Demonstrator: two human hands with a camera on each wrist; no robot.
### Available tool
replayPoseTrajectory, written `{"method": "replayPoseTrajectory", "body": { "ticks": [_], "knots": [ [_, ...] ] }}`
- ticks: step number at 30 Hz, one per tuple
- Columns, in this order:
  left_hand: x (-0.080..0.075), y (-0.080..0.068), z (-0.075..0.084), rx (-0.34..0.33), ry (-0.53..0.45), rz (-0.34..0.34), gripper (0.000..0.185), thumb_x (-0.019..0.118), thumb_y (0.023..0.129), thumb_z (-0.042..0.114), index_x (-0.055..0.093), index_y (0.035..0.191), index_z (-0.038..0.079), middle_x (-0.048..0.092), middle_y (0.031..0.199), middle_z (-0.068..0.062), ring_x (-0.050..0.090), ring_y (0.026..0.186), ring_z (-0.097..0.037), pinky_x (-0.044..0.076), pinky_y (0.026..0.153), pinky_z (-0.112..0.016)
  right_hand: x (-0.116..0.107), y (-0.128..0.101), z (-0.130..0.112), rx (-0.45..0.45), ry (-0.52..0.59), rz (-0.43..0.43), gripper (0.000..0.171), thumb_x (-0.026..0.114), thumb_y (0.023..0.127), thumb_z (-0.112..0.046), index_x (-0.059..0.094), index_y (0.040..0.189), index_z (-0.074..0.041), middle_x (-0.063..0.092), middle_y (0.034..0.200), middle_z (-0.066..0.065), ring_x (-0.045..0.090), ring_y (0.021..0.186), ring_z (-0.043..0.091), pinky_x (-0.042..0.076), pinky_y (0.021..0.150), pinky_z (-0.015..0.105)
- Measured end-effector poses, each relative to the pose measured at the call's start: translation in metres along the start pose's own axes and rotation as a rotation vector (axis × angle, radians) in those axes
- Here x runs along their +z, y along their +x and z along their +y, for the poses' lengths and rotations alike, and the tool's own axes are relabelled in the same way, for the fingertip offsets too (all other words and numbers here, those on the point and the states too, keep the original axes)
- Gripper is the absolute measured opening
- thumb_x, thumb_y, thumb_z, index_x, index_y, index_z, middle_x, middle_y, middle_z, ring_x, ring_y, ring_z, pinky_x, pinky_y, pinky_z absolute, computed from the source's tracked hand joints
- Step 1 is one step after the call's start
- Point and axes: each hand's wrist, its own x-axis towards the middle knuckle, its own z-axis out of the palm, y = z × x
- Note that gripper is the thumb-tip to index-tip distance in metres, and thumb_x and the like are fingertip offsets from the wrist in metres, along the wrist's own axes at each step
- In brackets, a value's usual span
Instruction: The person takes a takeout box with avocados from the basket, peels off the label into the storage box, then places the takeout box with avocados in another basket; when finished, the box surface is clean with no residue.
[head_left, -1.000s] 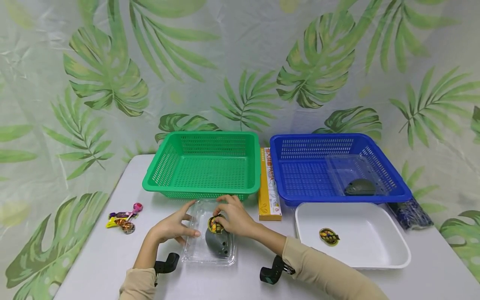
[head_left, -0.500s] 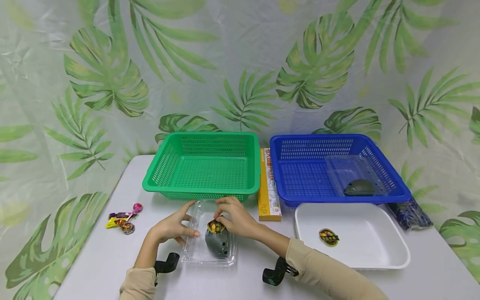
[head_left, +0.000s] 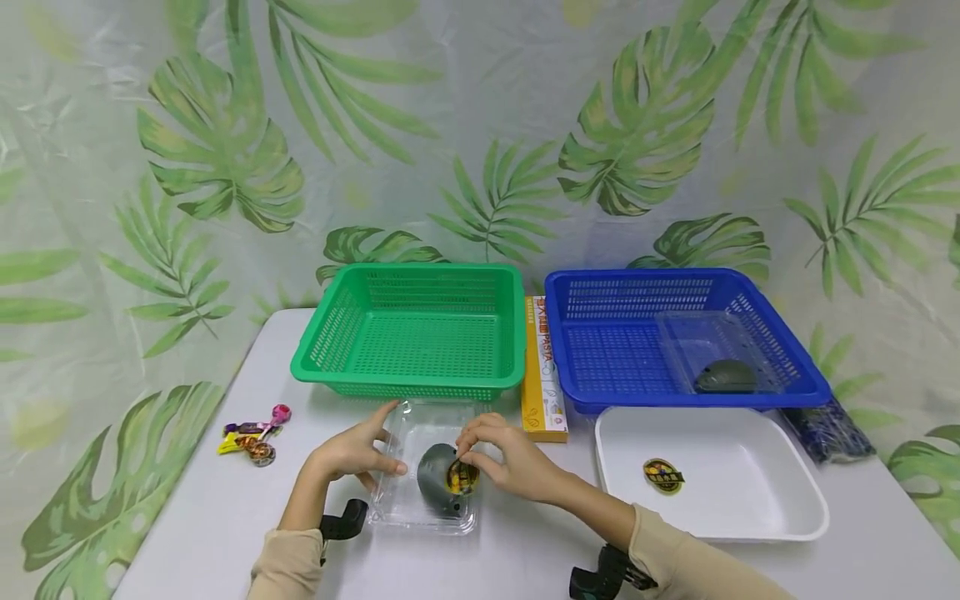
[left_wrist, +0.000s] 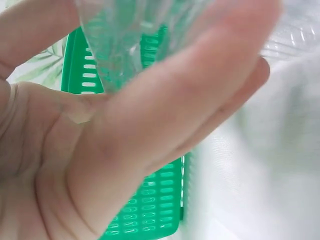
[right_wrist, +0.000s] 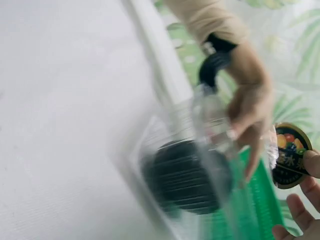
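Note:
A clear plastic clamshell box (head_left: 401, 500) lies on the white table in front of the green basket. Inside it sits a dark grey-green oval thing (head_left: 435, 479) with small dark spots near one end. My left hand (head_left: 356, 450) grips the box's left side, thumb over the top; the left wrist view shows clear plastic between thumb and fingers. Between thumb and fingertips my right hand (head_left: 513, 458) pinches the edge of a round black-and-gold label (right_wrist: 290, 155) with fruit pictures. In the head view the label overlaps the right part of the oval thing.
Behind are a green basket (head_left: 427, 390), a yellow pasta box (head_left: 543, 375) and a blue basket (head_left: 600, 367) holding another clear box (head_left: 697, 337). A white tray (head_left: 750, 475) with a similar label (head_left: 663, 476) stands right. Wrapped sweets (head_left: 251, 442) lie left.
My right hand has moved to the right and slightly nearer, shifting the pinched label from the oval thing's far end toward its right side. The left hand stays on the box.

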Motion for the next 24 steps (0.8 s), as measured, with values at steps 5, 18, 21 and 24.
{"method": "replayPoseTrajectory", "body": {
  "ticks": [5,18,21,24],
  "knots": [
    [0.001,0.001,0.001,-0.005,-0.004,0.006,0.104,0.076,0.077,0.001,0.003,0.151,0.008,0.035,0.13,-0.041,0.059,0.062,-0.021,0.053,0.044,-0.039,-0.047,-0.02,0.001,0.032,0.107,-0.05,0.005,0.061,0.089,-0.002,0.066,0.09,-0.003,0.067,0.088,0.006,0.062,0.085,0.015,0.054,0.081,0.032],
    [0.0,-0.001,-0.003,0.026,-0.021,-0.022,0.106,0.076,0.077,0.004,-0.001,0.151,0.007,0.031,0.131,-0.044,0.061,0.067,-0.023,0.054,0.046,-0.038,-0.202,-0.136,0.051,0.508,-0.313,-0.114,0.009,0.061,0.09,-0.006,0.067,0.095,-0.001,0.066,0.085,0.001,0.06,0.074,0.008,0.052,0.063,0.024],
    [-0.001,-0.001,-0.006,0.027,-0.025,-0.022,0.107,0.077,0.077,0.006,-0.001,0.151,0.008,0.031,0.131,-0.044,0.061,0.067,-0.023,0.054,0.046,-0.037,-0.211,-0.158,0.07,0.621,-0.385,-0.167,0.011,0.062,0.089,-0.005,0.068,0.093,0.002,0.067,0.085,0.006,0.061,0.073,0.014,0.051,0.061,0.026],
    [-0.001,-0.001,-0.007,0.028,-0.031,-0.023,0.107,0.077,0.077,0.006,-0.001,0.151,0.008,0.033,0.13,-0.043,0.061,0.067,-0.024,0.054,0.046,-0.036,-0.212,-0.173,0.087,0.662,-0.426,-0.199,0.012,0.062,0.086,0.0,0.069,0.092,0.007,0.068,0.086,0.014,0.063,0.076,0.026,0.053,0.063,0.034]
  ]
}}
